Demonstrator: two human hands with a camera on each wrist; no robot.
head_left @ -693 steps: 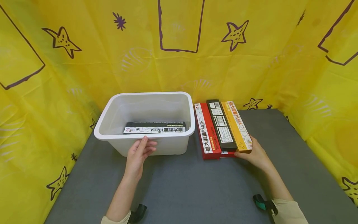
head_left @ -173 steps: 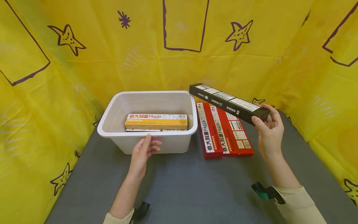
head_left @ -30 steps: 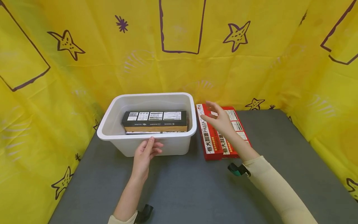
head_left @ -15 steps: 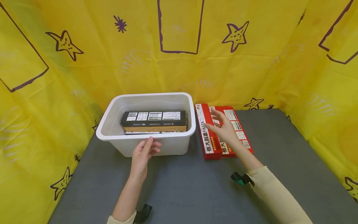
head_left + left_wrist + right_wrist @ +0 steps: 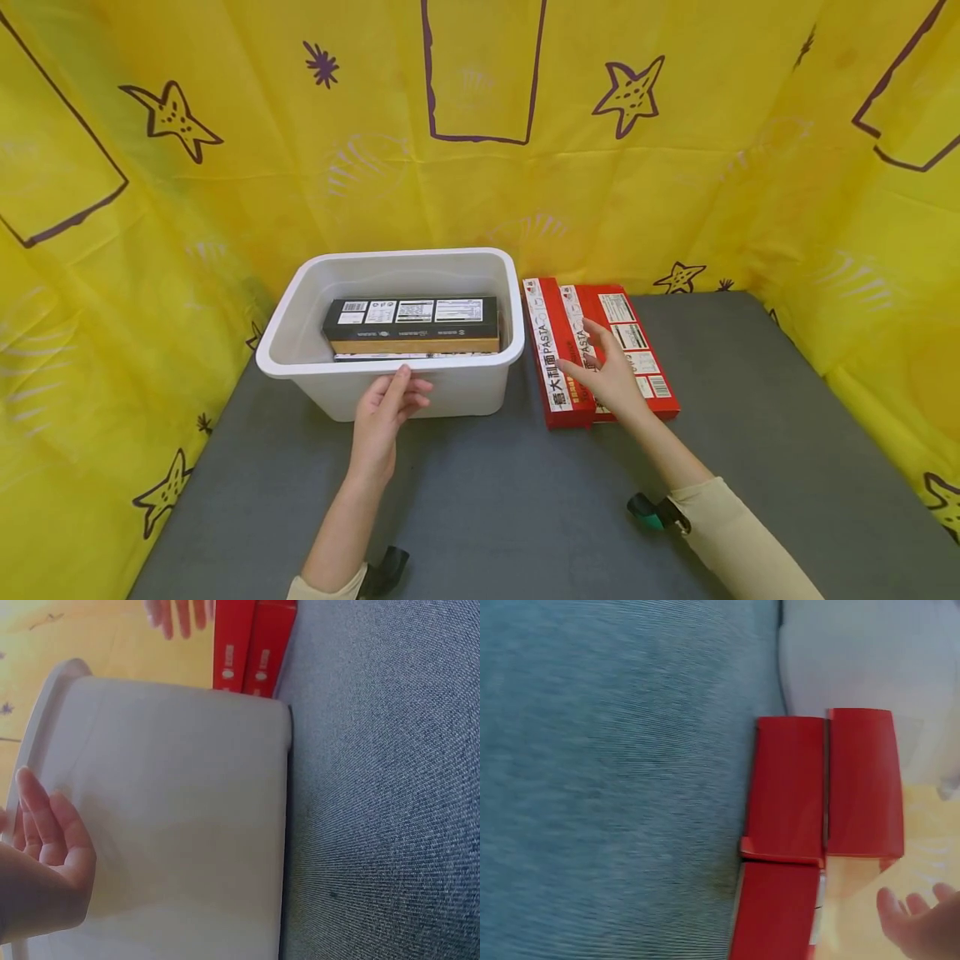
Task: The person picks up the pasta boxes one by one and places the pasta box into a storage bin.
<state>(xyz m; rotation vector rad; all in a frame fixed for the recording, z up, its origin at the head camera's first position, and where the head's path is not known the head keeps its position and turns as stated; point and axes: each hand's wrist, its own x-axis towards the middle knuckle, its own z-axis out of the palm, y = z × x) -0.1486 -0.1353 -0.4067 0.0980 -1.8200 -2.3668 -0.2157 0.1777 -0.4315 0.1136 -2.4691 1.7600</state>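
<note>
A white plastic bin point(image 5: 390, 260) stands left of centre. My left hand point(image 5: 380, 421) grips the middle of its front rim, thumb on top and fingers underneath; the left wrist view shows these fingers point(image 5: 56, 829) against the outer wall. Inside lies a black pasta box point(image 5: 412, 321) on top of a yellow one point(image 5: 416, 345). To the right of the bin are red tomato-sauce pasta boxes point(image 5: 558, 354), two stacked and one beside them point(image 5: 645, 358). My right hand point(image 5: 611, 375) hovers over these with thumb and fingers spread, holding nothing.
A grey cloth-covered table point(image 5: 480, 500) extends in front of the bin and boxes. Yellow printed curtain point(image 5: 465, 192) hangs behind and along both sides, close to the bin's back and the boxes' far ends.
The yellow box, then the black one from my right hand, went from the red boxes into the bin. Lately my empty right hand has drawn back toward me over the red boxes. Left hand stays.
</note>
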